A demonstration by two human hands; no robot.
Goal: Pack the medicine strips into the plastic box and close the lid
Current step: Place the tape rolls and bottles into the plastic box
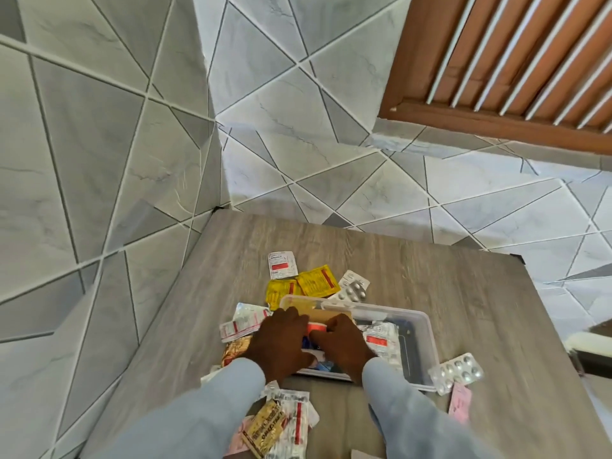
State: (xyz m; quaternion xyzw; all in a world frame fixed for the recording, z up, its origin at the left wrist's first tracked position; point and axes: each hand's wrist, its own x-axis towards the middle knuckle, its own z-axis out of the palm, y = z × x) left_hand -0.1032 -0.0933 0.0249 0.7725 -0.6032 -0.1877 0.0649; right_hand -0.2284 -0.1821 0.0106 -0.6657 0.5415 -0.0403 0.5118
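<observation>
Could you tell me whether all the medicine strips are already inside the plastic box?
No, several medicine strips lie on the table around the plastic box.

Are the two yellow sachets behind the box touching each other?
Touching. The head view shows the right yellow sachet overlapping the left yellow sachet's edge, no tabletop between.

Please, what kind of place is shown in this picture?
Probably a room in a home, not a workshop. A wood-grain table stands in a corner against walls with grey marble-look panels, and a brown louvred shutter sits on the right wall.
</observation>
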